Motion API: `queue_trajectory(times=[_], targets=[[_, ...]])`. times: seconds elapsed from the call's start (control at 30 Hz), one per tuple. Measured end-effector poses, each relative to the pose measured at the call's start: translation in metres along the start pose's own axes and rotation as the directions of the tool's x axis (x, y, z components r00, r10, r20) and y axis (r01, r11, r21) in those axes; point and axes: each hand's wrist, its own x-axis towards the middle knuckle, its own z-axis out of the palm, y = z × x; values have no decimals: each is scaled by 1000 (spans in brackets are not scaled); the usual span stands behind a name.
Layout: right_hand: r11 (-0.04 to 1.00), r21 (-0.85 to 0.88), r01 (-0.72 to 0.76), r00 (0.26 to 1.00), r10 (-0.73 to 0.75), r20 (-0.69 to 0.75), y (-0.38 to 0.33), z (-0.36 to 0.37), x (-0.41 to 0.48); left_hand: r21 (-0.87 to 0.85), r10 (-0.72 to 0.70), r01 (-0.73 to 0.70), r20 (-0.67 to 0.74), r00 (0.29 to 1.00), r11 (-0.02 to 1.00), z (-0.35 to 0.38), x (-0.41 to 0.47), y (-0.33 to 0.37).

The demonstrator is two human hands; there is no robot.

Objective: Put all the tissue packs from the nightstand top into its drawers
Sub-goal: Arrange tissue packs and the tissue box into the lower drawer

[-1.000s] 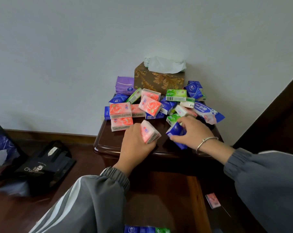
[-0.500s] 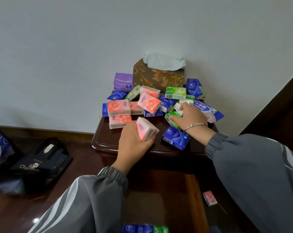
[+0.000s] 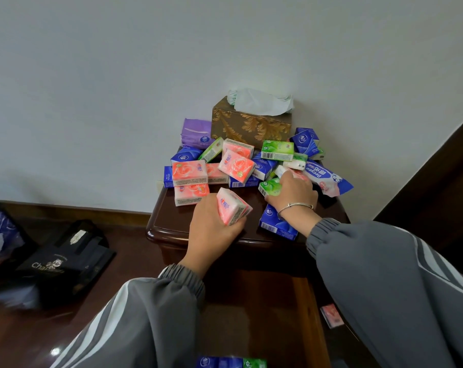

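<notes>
The left hand (image 3: 214,231) grips one pink tissue pack (image 3: 231,208), fingers and thumb curled round its lower end. The pack is tilted above the front edge of the nightstand (image 3: 166,221). The right hand (image 3: 294,192) lies on the right side of the heap of tissue packs (image 3: 267,168), back toward the camera, its fingers bent down over a green pack (image 3: 269,186). The fingertips are hidden, so whether it grips or merely rests on the pack cannot be told. A blue pack (image 3: 275,225) lies flat on the top near the front edge, partly under the right wrist. The heap occupies the back of the top: two pink packs (image 3: 190,172) stacked at the left, another pink pack (image 3: 237,166) tilted in the middle, a purple pack (image 3: 194,131) at the wall, and a long blue-and-white Deeyeo pack (image 3: 327,177) overhanging the right edge. A gold patterned tissue box (image 3: 251,126) stands behind the heap against the wall, with a white tissue (image 3: 262,102) protruding from it. Below the top, a drawer (image 3: 314,314) stands pulled out. Blue and green packs (image 3: 231,362) show at the bottom edge of the view, apparently inside it. On the floor, a black bag (image 3: 63,264) lies to the left of the nightstand and a small pink packet (image 3: 331,316) lies to the right of the drawer.
</notes>
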Motion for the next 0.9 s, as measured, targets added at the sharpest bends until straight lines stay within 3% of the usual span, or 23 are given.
queue_trajectory(times=[0.17, 0.37, 0.43, 0.53, 0.6, 0.7, 0.8, 0.9], targets=[[988, 134, 81, 979, -53, -197, 11, 3, -16, 0, 3, -3, -4, 1000, 1000, 0, -1, 0], [839, 376, 395, 848, -175, -501, 18, -3, -15, -4, 8, -8, -7, 1000, 1000, 1, -1, -1], [841, 381, 384, 871, -194, -450, 14, -17, 12, 7, 15, -15, -13, 1000, 1000, 1, -2, -1], [919, 249, 307, 944, -260, -203, 12, -37, 56, 11, 7, -7, -4, 1000, 1000, 1, -3, -1], [936, 123, 331, 942, -321, -95, 13, -43, 75, 15, 3, -3, -3, 1000, 1000, 0, -3, -2], [922, 92, 375, 925, -379, 30, 14, -46, 89, 14, 3, -3, -1, 1000, 1000, 1, -3, -2], [925, 120, 361, 919, -374, 121, 11, -49, 96, 12, 10, -10, -8, 1000, 1000, 2, -3, -2], [931, 51, 361, 925, -364, 105, 10, -45, 95, 17, 13, -12, -13, 1000, 1000, 2, -2, -3]])
